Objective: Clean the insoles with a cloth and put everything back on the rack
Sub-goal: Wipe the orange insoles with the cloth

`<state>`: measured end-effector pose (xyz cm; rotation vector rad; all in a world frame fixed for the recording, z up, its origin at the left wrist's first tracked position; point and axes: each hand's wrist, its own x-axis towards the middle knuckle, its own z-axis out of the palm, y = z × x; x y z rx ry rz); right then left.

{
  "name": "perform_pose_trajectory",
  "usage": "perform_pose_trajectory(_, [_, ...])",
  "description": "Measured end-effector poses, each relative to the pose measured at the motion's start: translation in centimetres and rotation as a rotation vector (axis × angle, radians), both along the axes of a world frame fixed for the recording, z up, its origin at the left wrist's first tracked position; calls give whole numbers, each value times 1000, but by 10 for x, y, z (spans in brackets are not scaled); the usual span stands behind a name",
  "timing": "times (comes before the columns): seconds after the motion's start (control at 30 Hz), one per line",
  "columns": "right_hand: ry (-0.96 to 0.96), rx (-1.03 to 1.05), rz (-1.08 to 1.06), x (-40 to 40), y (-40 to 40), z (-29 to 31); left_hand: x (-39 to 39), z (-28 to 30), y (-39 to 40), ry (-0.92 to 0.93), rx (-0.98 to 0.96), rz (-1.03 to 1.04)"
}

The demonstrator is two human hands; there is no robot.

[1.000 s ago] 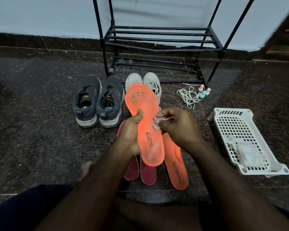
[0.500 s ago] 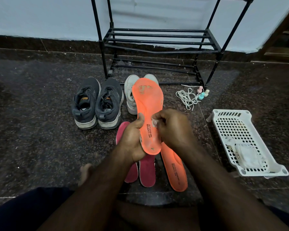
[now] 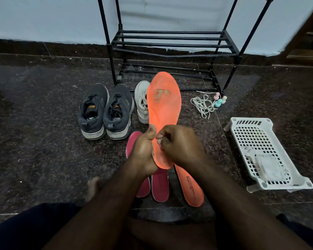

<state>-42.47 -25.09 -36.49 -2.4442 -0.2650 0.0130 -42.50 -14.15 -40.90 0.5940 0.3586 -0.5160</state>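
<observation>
My left hand (image 3: 145,152) grips an orange insole (image 3: 163,107) near its heel and holds it upright, toe pointing away; a worn patch shows near the toe. My right hand (image 3: 179,145) presses a small white cloth (image 3: 159,141), mostly hidden under the fingers, against the insole's lower part. A second orange insole (image 3: 190,186) and two dark pink insoles (image 3: 160,184) lie on the floor below my hands. The black metal rack (image 3: 170,42) stands against the wall with bare shelves.
A pair of dark grey sneakers (image 3: 105,112) and a white sneaker (image 3: 142,101) stand in front of the rack. White laces (image 3: 203,105) and small pastel bottles (image 3: 219,101) lie to the right. A white plastic basket (image 3: 260,134) holding a white packet sits at the right.
The held insole has risen and tipped more upright, now covering most of the white shoes. My right hand has slid down toward the insole's heel, so the cloth is nearly hidden.
</observation>
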Motion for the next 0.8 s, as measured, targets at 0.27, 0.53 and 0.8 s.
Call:
perform_pose_trajectory(0.27, [-67, 144, -93, 5, -10, 2, 0, -1, -3, -22, 10, 26])
perform_pose_trajectory(0.53, [196, 138, 88, 5, -11, 2, 0, 0, -2, 7, 10, -7])
perform_pose_trajectory(0.8, [-5, 50, 68, 3, -3, -4, 0, -1, -1, 19, -4, 17])
